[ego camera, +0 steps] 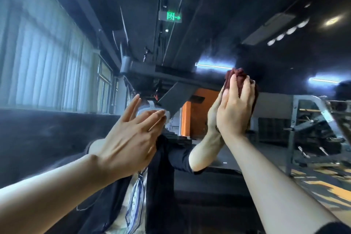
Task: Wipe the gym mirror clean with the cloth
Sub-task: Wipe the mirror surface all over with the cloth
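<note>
Cloth (239, 80): dark red, soft, bunched; my right hand (235, 108) presses it flat-fingered on mirror (218, 24). Left hand (133, 135) spread, fingertips at glass. I judge cloth light, pliable; best held wadded under palm.

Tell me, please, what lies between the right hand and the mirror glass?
The dark red cloth, which the right hand presses against the mirror, as the head view shows.
</note>
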